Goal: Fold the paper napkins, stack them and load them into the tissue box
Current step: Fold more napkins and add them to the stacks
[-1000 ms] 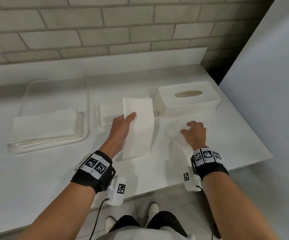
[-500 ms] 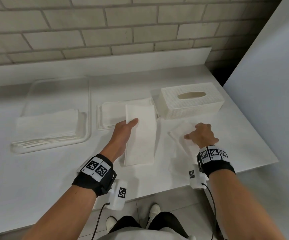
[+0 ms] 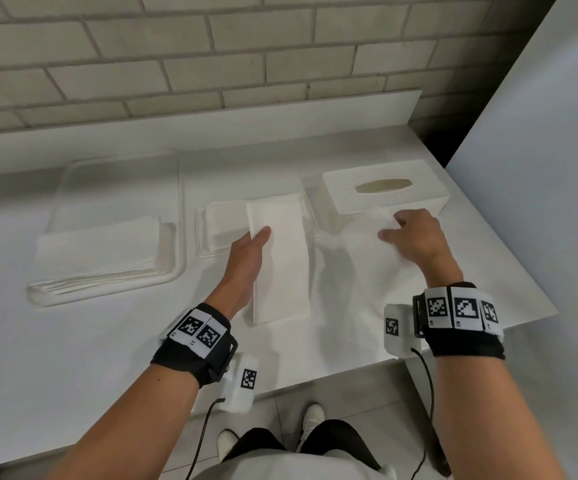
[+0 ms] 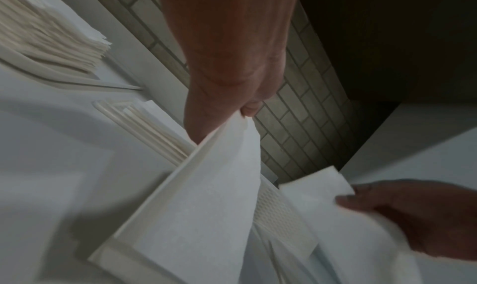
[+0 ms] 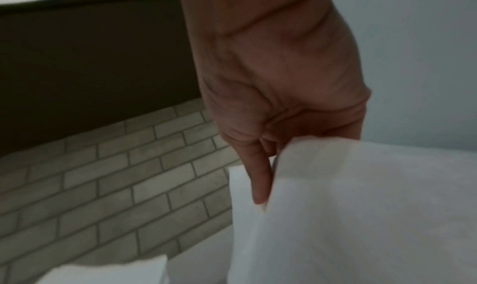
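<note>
White counter (image 3: 73,375) fills the foreground, with a brick wall (image 3: 211,46) behind it. Nearest, a folded napkin (image 3: 280,265) is pinched at its far end by the left hand (image 3: 246,261), thumb on top and fingers beneath; it hangs lengthwise, its far end over the stack (image 3: 228,226) of folded napkins that lies just left of the box (image 3: 384,199). A second napkin (image 3: 377,271) is gripped by the right hand (image 3: 415,237) at its far edge, lifted just in front of the box, with the fingers curled round the paper; it looks soft and blurred. The box is seen beyond both hands, slot upward. Well left of the box, a clear tray (image 3: 176,209) is seen, holding a pile (image 3: 100,251) of unfolded napkins.
</note>
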